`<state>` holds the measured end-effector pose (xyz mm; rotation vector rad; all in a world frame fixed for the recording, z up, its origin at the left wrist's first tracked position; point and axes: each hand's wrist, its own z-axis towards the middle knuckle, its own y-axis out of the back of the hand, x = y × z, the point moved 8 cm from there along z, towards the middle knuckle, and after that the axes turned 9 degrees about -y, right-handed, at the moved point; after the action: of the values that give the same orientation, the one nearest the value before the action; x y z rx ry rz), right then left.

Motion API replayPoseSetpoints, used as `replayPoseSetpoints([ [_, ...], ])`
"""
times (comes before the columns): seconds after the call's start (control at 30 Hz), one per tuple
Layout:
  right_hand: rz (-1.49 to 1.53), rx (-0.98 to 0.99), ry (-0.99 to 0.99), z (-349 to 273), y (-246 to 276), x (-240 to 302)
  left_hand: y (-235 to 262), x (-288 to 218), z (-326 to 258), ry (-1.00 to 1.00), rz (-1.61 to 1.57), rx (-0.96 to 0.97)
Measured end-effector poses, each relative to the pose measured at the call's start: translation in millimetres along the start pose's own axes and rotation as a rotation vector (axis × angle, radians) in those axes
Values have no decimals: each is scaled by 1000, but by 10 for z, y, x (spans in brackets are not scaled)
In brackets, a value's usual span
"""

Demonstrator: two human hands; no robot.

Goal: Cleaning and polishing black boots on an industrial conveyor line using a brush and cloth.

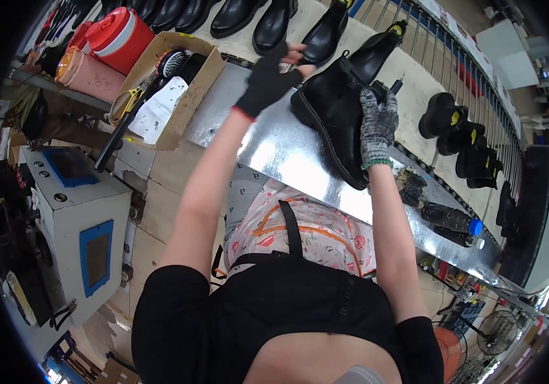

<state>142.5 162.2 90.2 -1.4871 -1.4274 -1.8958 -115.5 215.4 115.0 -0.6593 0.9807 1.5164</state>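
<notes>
A black ankle boot (335,105) is held tilted over the shiny metal bench top (268,141), its sole edge toward me. My right hand (379,125), in a grey knit glove, grips the boot along its right side. A short dark rod-like piece (396,86) shows just past those fingers; I cannot tell whether it belongs to the boot. My left hand (271,78), in a black fingerless glove with a red cuff, is raised left of the boot. Its fingers are apart with nothing in them, near another black boot (323,35) standing behind.
More black boots (441,115) stand along the pale conveyor belt (415,96) behind a metal rail. Left lies a cardboard box (188,102) with a brush, yellow-handled scissors and paper, beside a red jug (124,41). A blue-capped bottle (450,217) lies right; a grey machine (79,198) stands left.
</notes>
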Motion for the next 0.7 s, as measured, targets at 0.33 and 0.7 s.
replayPoseSetpoints([
  [0.33,300,-136,86,-1133,1064,-665,-435,252,-441,185,-446,374],
  [0.7,93,-203,-553,-1677,1505,-2167,162,-113,-1449,247,-86,390],
])
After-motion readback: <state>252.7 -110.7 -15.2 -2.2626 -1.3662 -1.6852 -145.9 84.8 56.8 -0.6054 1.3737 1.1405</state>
